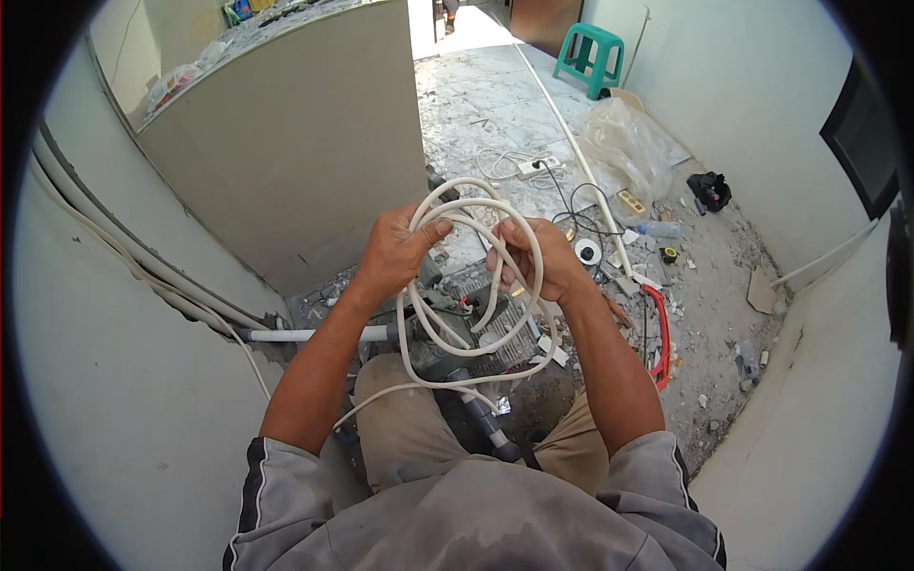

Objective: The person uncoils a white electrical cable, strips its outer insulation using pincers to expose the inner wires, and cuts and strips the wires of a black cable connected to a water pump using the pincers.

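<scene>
A thick white cable [464, 352] hangs in several loose loops in front of my body. My left hand [397, 249] is closed round the left side of the loops, thumb on top. On the right side, my right hand [535, 255] has its fingers curled round the same cable. One cable end dangles between the hands, and another length runs down across my left knee. Behind and below the loops are a grey-green machine [433, 347], partly hidden, and a grey pipe [484, 419] between my legs.
A white pipe [314, 335] juts from the left wall. A red hacksaw frame [662, 338], a tape measure [669, 255], a white power strip [540, 167] and rubble lie on the floor. Farther off are a green stool [592, 59] and a person's leg [449, 21].
</scene>
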